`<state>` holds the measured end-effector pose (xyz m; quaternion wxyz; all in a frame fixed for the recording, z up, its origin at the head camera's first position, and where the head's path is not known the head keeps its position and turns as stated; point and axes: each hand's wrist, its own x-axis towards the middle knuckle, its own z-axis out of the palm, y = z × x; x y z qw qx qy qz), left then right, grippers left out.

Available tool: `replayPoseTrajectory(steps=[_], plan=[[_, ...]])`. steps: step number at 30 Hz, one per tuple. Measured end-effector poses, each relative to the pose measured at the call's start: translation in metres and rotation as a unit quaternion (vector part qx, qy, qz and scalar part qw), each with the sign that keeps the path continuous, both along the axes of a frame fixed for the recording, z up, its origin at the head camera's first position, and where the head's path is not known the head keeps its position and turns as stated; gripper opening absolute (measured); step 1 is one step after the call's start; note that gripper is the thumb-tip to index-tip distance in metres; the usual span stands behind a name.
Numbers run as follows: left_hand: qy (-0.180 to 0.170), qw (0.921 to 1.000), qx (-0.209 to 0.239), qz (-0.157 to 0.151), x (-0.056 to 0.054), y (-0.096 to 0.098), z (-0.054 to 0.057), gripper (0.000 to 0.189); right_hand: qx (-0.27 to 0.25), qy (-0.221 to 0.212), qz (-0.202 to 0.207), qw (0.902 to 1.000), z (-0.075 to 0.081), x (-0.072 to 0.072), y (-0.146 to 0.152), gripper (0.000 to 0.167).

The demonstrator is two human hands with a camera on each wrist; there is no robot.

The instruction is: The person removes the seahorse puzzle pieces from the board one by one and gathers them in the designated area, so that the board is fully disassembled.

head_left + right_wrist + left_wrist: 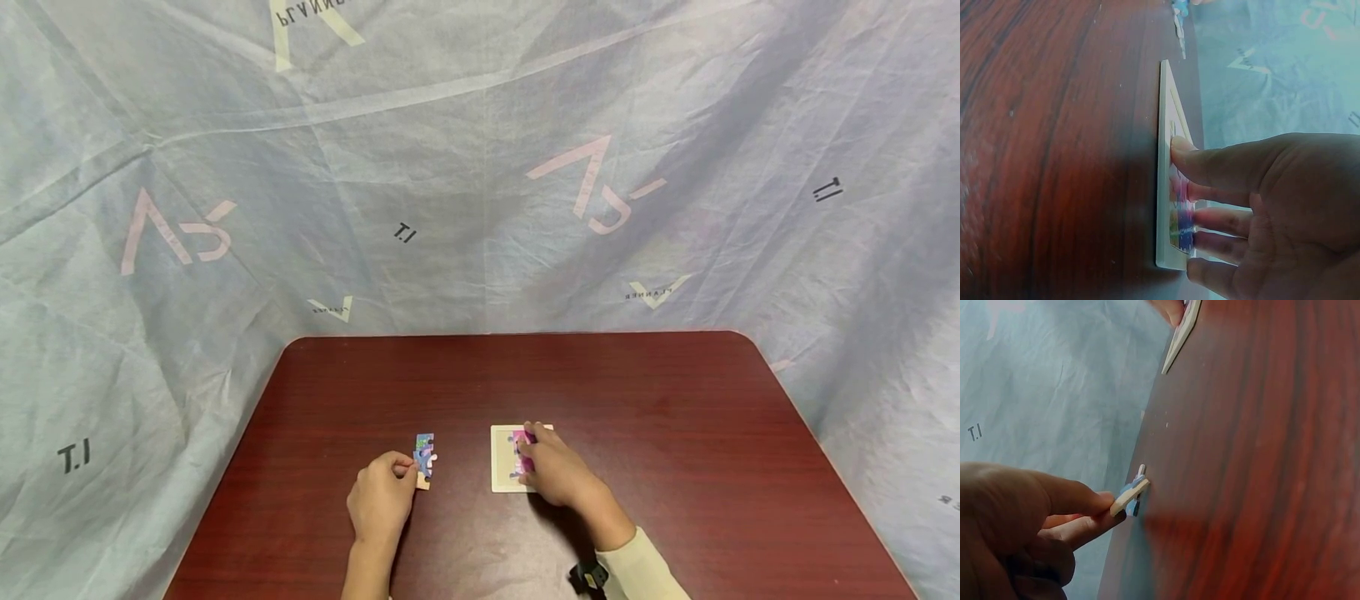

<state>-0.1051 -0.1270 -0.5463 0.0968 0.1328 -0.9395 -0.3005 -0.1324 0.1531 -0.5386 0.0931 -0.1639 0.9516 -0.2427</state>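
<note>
My left hand (381, 497) pinches a jigsaw puzzle piece (1127, 499) between thumb and finger, over the left part of the table. The piece shows a pale wooden edge in the left wrist view. Other puzzle pieces (424, 440), blue with bits of green and white, lie close together beside these fingertips. To the right lies a square, pale puzzle board (494, 460) with pink and purple pieces (519, 456) fitted in it. My right hand (562, 473) rests on it, thumb and fingers (1219, 244) nearly straight on the pieces and rim. That hand covers the board's right part.
Both hands work over a dark red-brown wooden table (660, 400) with rounded far corners. Grey-white cloth (465, 183) with printed letters hangs behind it and along the sides. A small black device (588, 577) sits at the right wrist, by a pale sleeve (643, 568).
</note>
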Motion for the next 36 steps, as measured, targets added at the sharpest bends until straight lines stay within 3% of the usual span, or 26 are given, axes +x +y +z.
replayPoseTrajectory(steps=[7,19,29,36], plan=[[-0.015,0.9998,-0.008,0.007,-0.002,-0.003,-0.003,0.008,0.003,0.002,-0.002,1.0000,0.001,0.001,0.000,0.053],[-0.012,0.9999,-0.009,0.005,-0.003,-0.006,-0.003,0.013,0.015,0.003,0.002,0.9999,0.004,-0.001,0.001,0.051],[0.013,0.9992,0.003,-0.038,0.001,0.005,-0.001,0.010,0.012,0.007,0.021,0.9997,0.005,-0.002,0.001,0.057],[0.015,0.9963,0.027,-0.080,0.002,0.018,0.001,0.010,-0.002,0.033,0.030,0.9990,0.005,-0.010,0.006,0.061]])
